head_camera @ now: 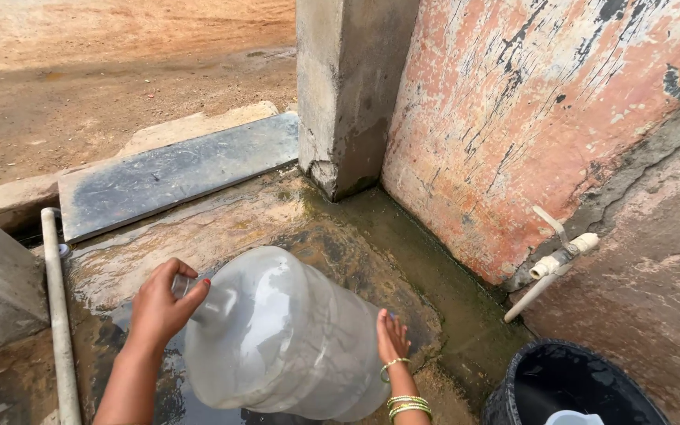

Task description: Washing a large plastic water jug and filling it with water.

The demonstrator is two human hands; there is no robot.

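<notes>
A large clear plastic water jug (285, 334) lies tipped on its side over wet ground, its neck pointing left. My left hand (163, 307) is closed around the jug's neck and mouth. My right hand (391, 338), with green and gold bangles at the wrist, is pressed flat against the jug's base end on the right, fingers pointing up. The lower part of the jug runs out of the frame.
A white tap and pipe (556, 260) stick out of the peeling pink wall (529, 102) at right. A black bucket (513, 393) stands at lower right. A grey pipe (57, 307) runs along the left, a stone slab (175, 173) and concrete pillar (348, 86) behind.
</notes>
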